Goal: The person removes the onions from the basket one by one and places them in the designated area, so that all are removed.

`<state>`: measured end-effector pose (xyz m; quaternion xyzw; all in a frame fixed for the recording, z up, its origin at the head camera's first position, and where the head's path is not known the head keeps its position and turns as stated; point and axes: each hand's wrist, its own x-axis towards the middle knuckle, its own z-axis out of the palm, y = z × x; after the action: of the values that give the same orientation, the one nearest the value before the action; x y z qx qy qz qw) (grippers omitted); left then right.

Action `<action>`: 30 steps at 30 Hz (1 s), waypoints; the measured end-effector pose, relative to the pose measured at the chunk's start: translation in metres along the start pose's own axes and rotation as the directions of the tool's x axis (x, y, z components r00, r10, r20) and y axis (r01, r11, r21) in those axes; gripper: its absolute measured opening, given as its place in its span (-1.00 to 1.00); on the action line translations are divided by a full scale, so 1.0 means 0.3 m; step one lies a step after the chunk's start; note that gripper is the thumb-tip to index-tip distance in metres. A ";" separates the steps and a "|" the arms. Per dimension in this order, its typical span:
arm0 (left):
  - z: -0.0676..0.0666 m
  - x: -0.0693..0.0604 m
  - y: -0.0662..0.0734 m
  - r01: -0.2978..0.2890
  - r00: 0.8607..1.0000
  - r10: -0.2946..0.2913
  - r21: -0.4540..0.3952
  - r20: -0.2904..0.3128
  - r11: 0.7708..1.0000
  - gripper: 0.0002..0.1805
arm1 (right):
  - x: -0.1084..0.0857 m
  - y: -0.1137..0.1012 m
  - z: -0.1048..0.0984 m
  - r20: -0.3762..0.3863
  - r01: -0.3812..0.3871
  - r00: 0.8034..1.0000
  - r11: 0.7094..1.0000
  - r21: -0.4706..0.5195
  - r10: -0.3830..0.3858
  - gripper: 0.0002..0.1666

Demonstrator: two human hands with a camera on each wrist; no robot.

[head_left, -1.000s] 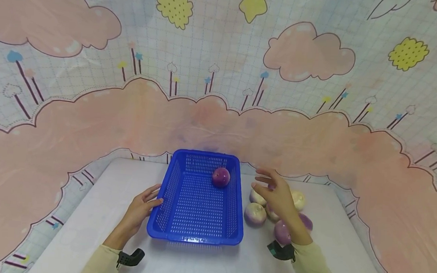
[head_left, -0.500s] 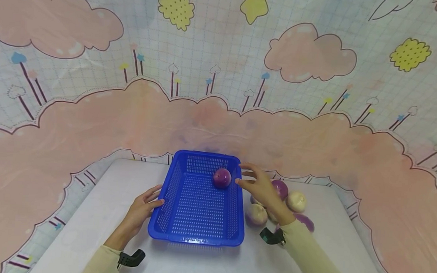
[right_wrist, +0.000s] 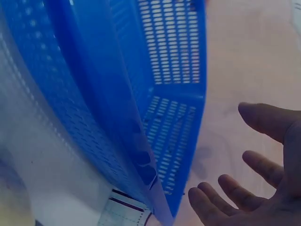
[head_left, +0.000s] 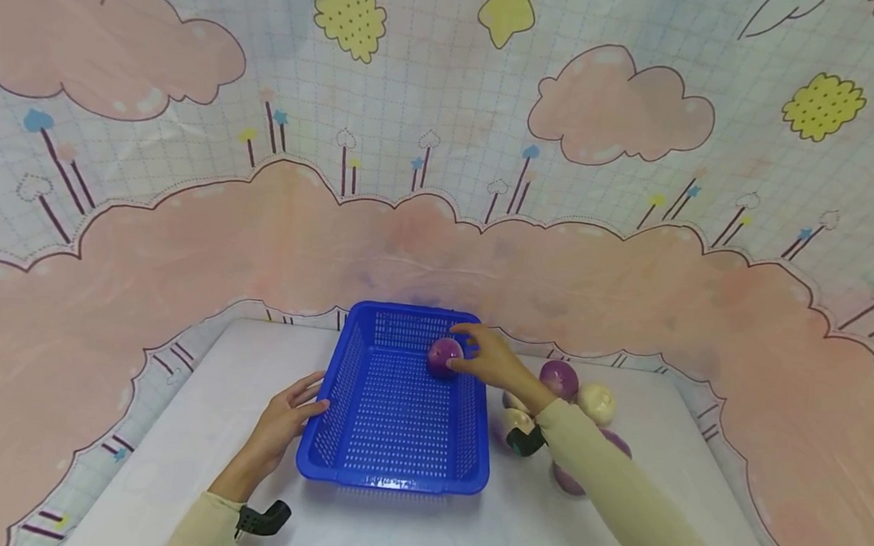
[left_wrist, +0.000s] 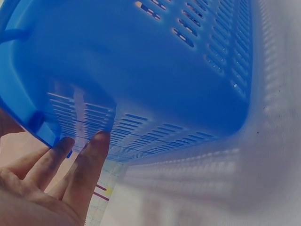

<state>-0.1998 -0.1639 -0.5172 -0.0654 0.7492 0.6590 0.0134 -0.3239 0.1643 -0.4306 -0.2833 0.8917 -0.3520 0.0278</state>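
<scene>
In the head view a blue plastic basket stands on the white table, with a purple turnip in its far right corner. My left hand holds the basket's left side, thumb over the rim and fingers against the outer wall. Those fingertips show on the slotted wall in the left wrist view. My right hand reaches over the right rim, its thumb overlapping the turnip; whether it touches cannot be told. The right wrist view shows this hand with fingers spread and nothing between them.
Right of the basket lies a group of cream and purple turnips, partly hidden under my right forearm. A patterned cloth rises behind the white table. Small black devices sit at both wrists.
My right hand has moved left from above the turnip group, across the basket's right rim, to the turnip inside. The left hand and the basket have stayed nearly still.
</scene>
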 end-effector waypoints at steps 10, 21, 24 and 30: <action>0.000 0.003 0.001 -0.015 1.000 0.015 0.003 0.000 1.000 -0.33 | 0.100 0.007 0.048 0.148 0.002 0.989 0.983 -0.184 0.026 -0.15; 0.002 0.001 -0.002 -0.015 1.000 0.015 0.008 -0.003 1.000 -0.33 | 0.168 0.019 0.087 0.254 0.021 0.966 0.966 -0.259 0.047 -0.11; 0.002 0.003 -0.004 -0.013 1.000 0.013 0.007 -0.002 1.000 -0.33 | 0.174 0.017 0.087 0.269 0.032 0.962 0.956 -0.291 0.050 -0.10; -0.001 0.007 -0.005 -0.011 1.000 0.011 0.002 -0.007 1.000 -0.32 | 0.182 0.017 0.079 0.302 0.005 0.948 0.947 -0.322 0.098 -0.07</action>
<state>-0.2017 -0.1645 -0.5187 -0.0637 0.7501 0.6582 0.0074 -0.3660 0.1241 -0.4436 -0.3151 0.9274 -0.1527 0.1317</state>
